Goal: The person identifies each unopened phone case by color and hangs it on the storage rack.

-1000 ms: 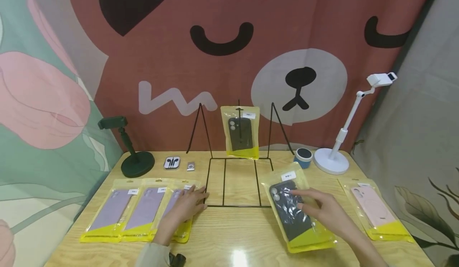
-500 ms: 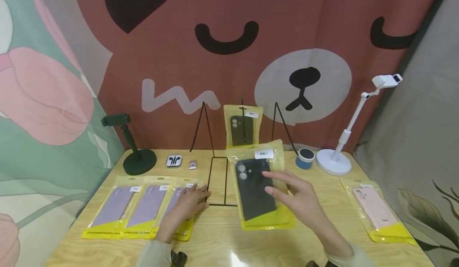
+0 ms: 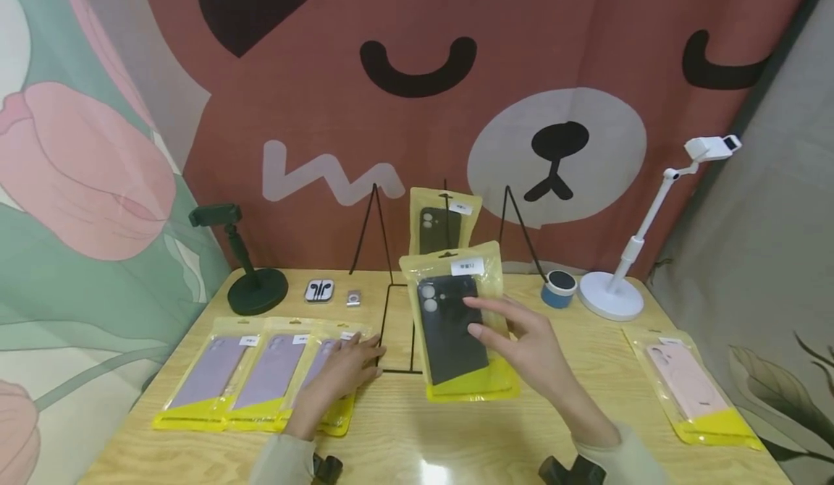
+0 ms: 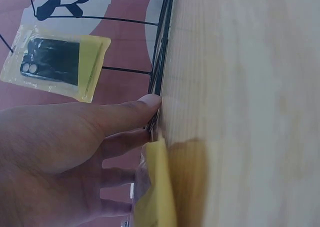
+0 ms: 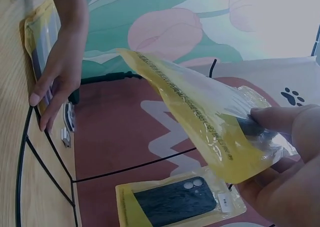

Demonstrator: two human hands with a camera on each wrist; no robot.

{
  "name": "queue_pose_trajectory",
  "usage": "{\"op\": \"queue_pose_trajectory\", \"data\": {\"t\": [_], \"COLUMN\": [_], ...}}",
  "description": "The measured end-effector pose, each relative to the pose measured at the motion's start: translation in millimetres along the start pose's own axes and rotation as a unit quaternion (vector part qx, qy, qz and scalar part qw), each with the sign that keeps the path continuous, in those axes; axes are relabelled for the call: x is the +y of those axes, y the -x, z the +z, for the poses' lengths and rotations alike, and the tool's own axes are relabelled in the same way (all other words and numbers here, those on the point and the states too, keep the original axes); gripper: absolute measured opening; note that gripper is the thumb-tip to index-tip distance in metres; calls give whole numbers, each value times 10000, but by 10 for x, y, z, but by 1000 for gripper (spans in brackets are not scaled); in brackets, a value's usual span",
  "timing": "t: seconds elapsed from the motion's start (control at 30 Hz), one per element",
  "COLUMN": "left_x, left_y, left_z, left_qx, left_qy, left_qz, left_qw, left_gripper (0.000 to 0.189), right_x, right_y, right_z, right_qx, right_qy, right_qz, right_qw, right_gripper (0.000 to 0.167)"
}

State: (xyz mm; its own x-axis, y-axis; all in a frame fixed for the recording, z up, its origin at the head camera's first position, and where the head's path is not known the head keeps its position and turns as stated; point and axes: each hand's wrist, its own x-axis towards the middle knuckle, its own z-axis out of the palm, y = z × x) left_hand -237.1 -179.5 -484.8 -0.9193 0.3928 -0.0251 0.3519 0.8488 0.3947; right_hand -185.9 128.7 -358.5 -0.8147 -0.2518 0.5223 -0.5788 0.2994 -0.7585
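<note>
My right hand (image 3: 524, 336) pinches a yellow-edged clear pouch with a black phone case (image 3: 446, 333), thumb on one face, fingers partly hidden behind. The pouch is held upright above the table, in front of a black wire display rack (image 3: 384, 326). A similar black phone case pouch (image 3: 439, 224) hangs on the rack's hook, its lower part covered in the head view. My left hand (image 3: 342, 369) lies at the rack's left base corner, extended thumb and fingertips touching the wire. Its other fingers reach over the rightmost purple phone case pouch (image 3: 322, 358).
Two more purple phone case pouches (image 3: 267, 373) lie at the left. A pink phone case pouch (image 3: 687, 380) lies at the right. Along the back are a dark green stand (image 3: 257, 289), boxed earphones (image 3: 319, 291), a small silver gadget (image 3: 353, 298), a blue round speaker (image 3: 559, 289) and a white stand (image 3: 611, 295).
My right hand has lifted the black phone case pouch and carried it left and up, before the hanging one. My left hand has stayed at the rack's corner.
</note>
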Motion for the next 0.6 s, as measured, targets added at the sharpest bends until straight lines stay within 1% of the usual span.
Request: {"op": "queue_pose_trajectory", "data": {"t": [0.13,0.23,0.37,0.5,0.6], "left_x": [6,15,28,29,27], "left_y": [3,2,9,17,21], "left_z": [4,0,-8,-8,-5], "left_qx": [23,-4,-41,-21,4], "left_qy": [-1,-9,21,22,30], "left_qz": [29,12,8,9,24], "left_qw": [10000,10000,10000,10000,10000], "left_gripper": [42,42,42,42,42], "right_x": [69,89,-15,-115,-62], "right_y": [-10,-25,-45,-121,-220], "right_z": [17,21,28,32,43], "right_qx": [-11,34,96,37,-26], "right_qy": [54,46,95,233,216], "right_qz": [187,236,232,509,764], "right_qw": [9998,9997,9996,9984,9968], "right_gripper": [38,38,37,36,36]}}
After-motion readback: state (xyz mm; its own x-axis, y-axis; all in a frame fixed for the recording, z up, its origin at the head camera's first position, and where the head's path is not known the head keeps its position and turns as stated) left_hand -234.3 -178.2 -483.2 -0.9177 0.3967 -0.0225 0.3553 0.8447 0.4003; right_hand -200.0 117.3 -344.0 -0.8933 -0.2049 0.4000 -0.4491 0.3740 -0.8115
